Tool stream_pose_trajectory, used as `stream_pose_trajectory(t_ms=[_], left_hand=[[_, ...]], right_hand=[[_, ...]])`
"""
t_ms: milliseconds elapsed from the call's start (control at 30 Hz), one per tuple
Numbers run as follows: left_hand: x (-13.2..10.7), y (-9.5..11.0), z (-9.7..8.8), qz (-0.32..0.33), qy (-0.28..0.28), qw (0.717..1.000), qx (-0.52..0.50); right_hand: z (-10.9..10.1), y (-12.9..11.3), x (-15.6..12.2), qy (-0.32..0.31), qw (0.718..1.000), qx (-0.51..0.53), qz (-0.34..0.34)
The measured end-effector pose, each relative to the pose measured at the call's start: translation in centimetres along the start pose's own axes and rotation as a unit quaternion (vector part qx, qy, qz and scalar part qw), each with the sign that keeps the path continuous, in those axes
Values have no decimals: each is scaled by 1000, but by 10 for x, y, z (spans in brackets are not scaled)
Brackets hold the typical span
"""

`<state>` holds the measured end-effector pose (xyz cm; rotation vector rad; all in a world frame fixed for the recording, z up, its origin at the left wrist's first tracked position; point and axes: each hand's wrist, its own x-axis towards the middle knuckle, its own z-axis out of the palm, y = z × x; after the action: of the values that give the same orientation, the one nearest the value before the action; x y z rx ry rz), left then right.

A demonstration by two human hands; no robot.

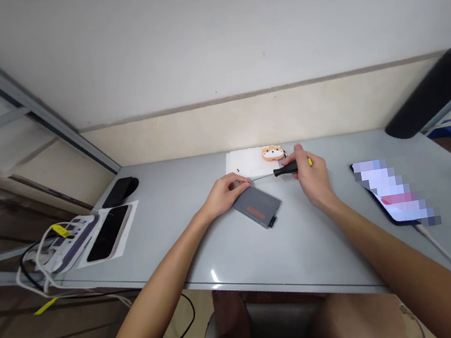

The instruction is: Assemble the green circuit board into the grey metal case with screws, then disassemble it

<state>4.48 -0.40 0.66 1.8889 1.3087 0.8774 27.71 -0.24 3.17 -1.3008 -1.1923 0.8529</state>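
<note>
A flat dark grey case (261, 200) with an orange label lies at an angle on the desk, a small black piece sticking out at its lower right corner. My left hand (227, 192) is closed over its upper left corner, thumb and fingers gripping the edge. In my right hand (309, 172) is a screwdriver (287, 169) with a black and yellow handle, held almost level. Its thin shaft points left, and the tip meets the case's edge beside my left fingertips. What lies right under the tip is too small to make out.
Behind the case, a white sheet (243, 160) carries tiny dark bits and an orange animal-faced pouch (273, 153). At right lies a lit phone (394, 194) on a white cable. At left are a dark phone (108, 233), a power strip (72, 237) with cables, and a black object (118, 192).
</note>
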Motion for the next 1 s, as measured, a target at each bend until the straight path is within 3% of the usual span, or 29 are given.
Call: stream_pose_trajectory(t_ms=[233, 367, 467, 600, 800, 900, 1000], left_hand=[[-2, 1, -7, -17, -9, 1000, 9], [15, -5, -19, -54, 64, 994, 72], [34, -10, -29, -82, 86, 981, 150], [47, -14, -31, -75, 49, 969, 230], [42, -17, -22, -69, 31, 961, 267], [35, -15, -32, -54, 12, 968, 243], [18, -8, -51, -39, -43, 980, 190]], right_hand=[[-1, -5, 3, 15, 999, 32, 28], [-3, -5, 7, 27, 998, 44, 33], [-4, -3, 9, 34, 998, 46, 38], [-5, 0, 11, 40, 998, 42, 33], [-5, 3, 12, 39, 998, 44, 23], [-8, 1, 14, 49, 997, 47, 23], [-16, -2, 20, 72, 997, 38, 4]])
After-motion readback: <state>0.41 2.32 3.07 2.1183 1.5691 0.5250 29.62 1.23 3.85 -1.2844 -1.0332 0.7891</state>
